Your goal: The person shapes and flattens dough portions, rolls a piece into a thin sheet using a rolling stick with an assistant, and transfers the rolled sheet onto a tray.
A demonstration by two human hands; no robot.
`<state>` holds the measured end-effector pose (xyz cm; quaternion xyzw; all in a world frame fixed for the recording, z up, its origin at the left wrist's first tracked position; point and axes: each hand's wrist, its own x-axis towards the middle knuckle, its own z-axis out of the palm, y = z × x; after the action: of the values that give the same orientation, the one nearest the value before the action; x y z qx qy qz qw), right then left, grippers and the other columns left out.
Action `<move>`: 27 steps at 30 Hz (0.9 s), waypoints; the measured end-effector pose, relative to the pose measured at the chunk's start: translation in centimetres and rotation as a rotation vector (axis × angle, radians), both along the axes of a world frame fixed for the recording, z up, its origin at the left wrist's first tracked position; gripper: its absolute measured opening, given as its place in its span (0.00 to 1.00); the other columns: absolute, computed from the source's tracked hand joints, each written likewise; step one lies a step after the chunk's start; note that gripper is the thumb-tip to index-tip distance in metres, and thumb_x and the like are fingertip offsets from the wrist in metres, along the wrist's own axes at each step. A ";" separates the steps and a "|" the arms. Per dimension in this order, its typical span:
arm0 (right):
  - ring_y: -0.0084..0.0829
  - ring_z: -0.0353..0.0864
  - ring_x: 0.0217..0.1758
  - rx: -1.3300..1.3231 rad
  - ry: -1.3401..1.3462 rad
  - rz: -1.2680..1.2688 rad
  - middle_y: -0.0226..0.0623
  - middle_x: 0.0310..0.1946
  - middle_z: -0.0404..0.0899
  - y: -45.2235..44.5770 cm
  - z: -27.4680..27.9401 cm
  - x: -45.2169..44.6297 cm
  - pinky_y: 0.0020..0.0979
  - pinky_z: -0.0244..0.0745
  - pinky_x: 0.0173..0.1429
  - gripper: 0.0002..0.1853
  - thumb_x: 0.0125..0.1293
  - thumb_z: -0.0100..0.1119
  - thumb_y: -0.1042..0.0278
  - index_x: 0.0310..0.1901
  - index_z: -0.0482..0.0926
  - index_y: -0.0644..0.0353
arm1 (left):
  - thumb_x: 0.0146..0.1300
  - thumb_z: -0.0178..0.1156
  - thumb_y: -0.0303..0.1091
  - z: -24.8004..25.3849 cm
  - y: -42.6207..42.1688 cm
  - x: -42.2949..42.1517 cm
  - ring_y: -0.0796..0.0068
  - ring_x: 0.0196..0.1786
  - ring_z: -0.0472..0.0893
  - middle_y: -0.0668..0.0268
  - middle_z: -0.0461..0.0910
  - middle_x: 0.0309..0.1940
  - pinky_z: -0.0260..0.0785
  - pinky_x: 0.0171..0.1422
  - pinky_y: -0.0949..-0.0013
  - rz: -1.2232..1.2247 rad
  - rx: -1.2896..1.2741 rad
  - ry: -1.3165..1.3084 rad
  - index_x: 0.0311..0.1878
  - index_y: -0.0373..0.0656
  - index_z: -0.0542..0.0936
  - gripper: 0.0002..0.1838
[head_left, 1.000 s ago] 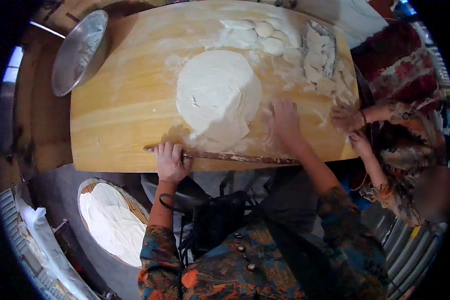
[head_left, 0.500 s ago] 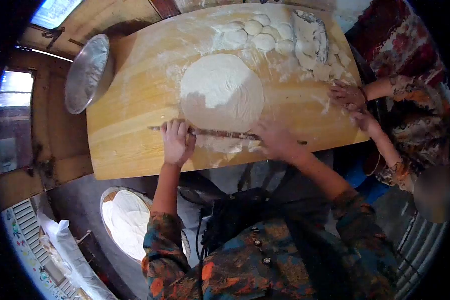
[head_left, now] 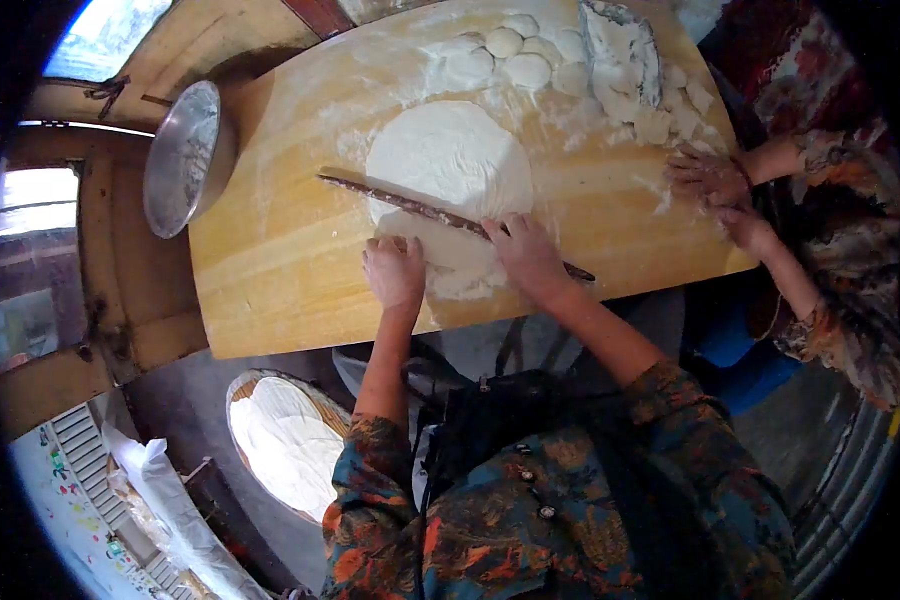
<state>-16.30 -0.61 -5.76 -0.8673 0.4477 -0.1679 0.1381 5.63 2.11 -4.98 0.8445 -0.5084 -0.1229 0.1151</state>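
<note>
Right fingers point(head_left: 508, 232) clamped on pin point(head_left: 410, 205); left fingers point(head_left: 382, 258) curled at dough point(head_left: 450, 150), can't tell grip. Dough ahead looks thin; my rounds point(head_left: 527, 70) beyond, unrolled.

Room: a floury kitchen or dough-making room; home or small shop, cannot tell
Table: a broad wooden table point(head_left: 280, 230), streaked with flour
Dough: a thin sheet point(head_left: 450, 145) with a dark rolling pin point(head_left: 425, 209) across it, small rounds point(head_left: 527, 70) beyond
Basin: a metal basin point(head_left: 185, 165) at the table's left edge
Floor: a woven tray point(head_left: 330, 408) bearing pale flat sheets point(head_left: 285, 435)
Wall: tan panels point(head_left: 135, 220), window point(head_left: 38, 205)
</note>
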 end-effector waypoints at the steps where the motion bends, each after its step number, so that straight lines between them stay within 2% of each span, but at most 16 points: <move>1: 0.48 0.72 0.53 0.016 -0.046 -0.013 0.47 0.47 0.72 -0.1 0.3 0.0 0.43 0.70 0.56 0.26 0.58 0.57 0.70 0.60 0.71 0.59 | 0.57 0.66 0.41 0.3 -0.6 0.5 0.59 0.49 0.76 0.55 0.76 0.40 0.70 0.52 0.57 0.095 0.007 0.304 0.37 0.39 0.78 0.15; 3: 0.49 0.70 0.56 0.052 -0.136 -0.045 0.49 0.51 0.71 0.0 0.8 -0.3 0.43 0.68 0.59 0.29 0.56 0.61 0.66 0.61 0.70 0.59 | 0.61 0.63 0.35 0.6 -2.0 1.6 0.66 0.50 0.77 0.56 0.76 0.41 0.71 0.52 0.64 0.282 0.033 0.914 0.40 0.38 0.77 0.11; 6: 0.49 0.68 0.60 -0.084 -0.223 -0.039 0.51 0.55 0.69 0.1 2.9 0.3 0.44 0.66 0.62 0.33 0.53 0.65 0.61 0.62 0.69 0.58 | 0.64 0.58 0.28 3.7 -4.1 -1.5 0.74 0.53 0.76 0.55 0.76 0.47 0.69 0.54 0.72 0.337 -0.486 1.430 0.47 0.36 0.75 0.10; 7: 0.48 0.69 0.59 -0.092 -0.178 -0.029 0.48 0.54 0.71 0.1 2.5 0.8 0.44 0.66 0.62 0.32 0.54 0.64 0.60 0.62 0.70 0.57 | 0.64 0.56 0.24 3.0 -4.9 -1.8 0.73 0.56 0.75 0.55 0.75 0.52 0.69 0.58 0.67 -0.007 -0.582 1.052 0.56 0.37 0.72 0.17; 8: 0.47 0.70 0.58 -0.104 -0.133 -0.021 0.46 0.54 0.72 -0.2 2.0 1.4 0.45 0.67 0.61 0.30 0.56 0.62 0.59 0.61 0.70 0.56 | 0.62 0.56 0.25 2.6 -4.6 -1.7 0.68 0.61 0.73 0.58 0.74 0.58 0.63 0.66 0.57 -0.252 -0.462 0.713 0.60 0.40 0.71 0.21; 10: 0.45 0.72 0.56 -0.106 -0.067 -0.007 0.43 0.52 0.74 -0.6 1.2 2.1 0.45 0.68 0.60 0.28 0.58 0.60 0.59 0.61 0.71 0.56 | 0.61 0.56 0.28 2.0 -4.5 -0.9 0.61 0.66 0.68 0.62 0.72 0.61 0.53 0.72 0.49 -0.747 -0.326 -0.062 0.62 0.44 0.71 0.24; 13: 0.42 0.73 0.53 -0.130 -0.040 0.041 0.41 0.49 0.74 -1.3 0.2 2.6 0.43 0.70 0.58 0.25 0.59 0.56 0.62 0.59 0.72 0.58 | 0.61 0.56 0.32 1.5 -3.1 0.3 0.59 0.65 0.67 0.63 0.72 0.59 0.49 0.72 0.49 -0.757 -0.254 -0.122 0.62 0.47 0.72 0.24; 16: 0.40 0.73 0.48 -0.188 -0.068 0.112 0.39 0.43 0.73 -1.2 -0.6 2.7 0.40 0.71 0.53 0.23 0.58 0.55 0.64 0.56 0.74 0.60 | 0.61 0.56 0.34 1.6 -1.0 1.1 0.59 0.63 0.69 0.63 0.72 0.55 0.54 0.69 0.50 -0.698 -0.174 -0.211 0.63 0.49 0.72 0.24; 17: 0.39 0.73 0.47 -0.183 -0.079 0.139 0.39 0.42 0.73 -1.0 -0.5 2.7 0.39 0.71 0.53 0.22 0.57 0.55 0.65 0.54 0.74 0.61 | 0.61 0.56 0.34 1.6 -0.4 1.4 0.60 0.60 0.70 0.62 0.73 0.51 0.57 0.66 0.50 -0.711 -0.204 -0.265 0.62 0.50 0.72 0.24; 18: 0.39 0.73 0.46 -0.180 -0.090 0.165 0.38 0.41 0.73 -0.9 -0.4 2.8 0.39 0.71 0.52 0.21 0.57 0.55 0.67 0.53 0.75 0.61 | 0.60 0.56 0.33 1.5 0.1 1.6 0.59 0.61 0.70 0.62 0.73 0.52 0.56 0.67 0.49 -0.712 -0.207 -0.266 0.62 0.50 0.73 0.24; 21: 0.41 0.74 0.50 -0.049 -0.099 0.194 0.40 0.42 0.75 -0.7 0.1 2.7 0.41 0.72 0.58 0.19 0.58 0.51 0.69 0.52 0.76 0.60 | 0.59 0.56 0.32 0.5 1.0 2.2 0.58 0.63 0.69 0.61 0.73 0.55 0.56 0.69 0.49 -0.714 -0.225 -0.255 0.61 0.50 0.74 0.24; 24: 0.39 0.73 0.44 -0.147 -0.155 0.201 0.38 0.37 0.74 -0.5 -0.4 2.8 0.39 0.72 0.49 0.20 0.55 0.55 0.69 0.51 0.77 0.61 | 0.59 0.57 0.32 0.2 1.9 2.5 0.57 0.65 0.68 0.59 0.72 0.58 0.53 0.71 0.49 -0.718 -0.218 -0.203 0.61 0.50 0.74 0.24; 27: 0.41 0.73 0.46 -0.058 -0.132 0.222 0.39 0.41 0.75 -0.1 -0.1 2.9 0.40 0.71 0.51 0.21 0.53 0.55 0.70 0.51 0.76 0.61 | 0.59 0.57 0.32 1.0 2.7 2.5 0.56 0.67 0.67 0.58 0.70 0.62 0.50 0.73 0.48 -0.715 -0.158 -0.145 0.63 0.49 0.73 0.26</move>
<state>-13.45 -0.71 -5.87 -0.9022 0.3338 -0.2214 0.1597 8.13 4.79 -4.02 0.6088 -0.7859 -0.0554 0.0936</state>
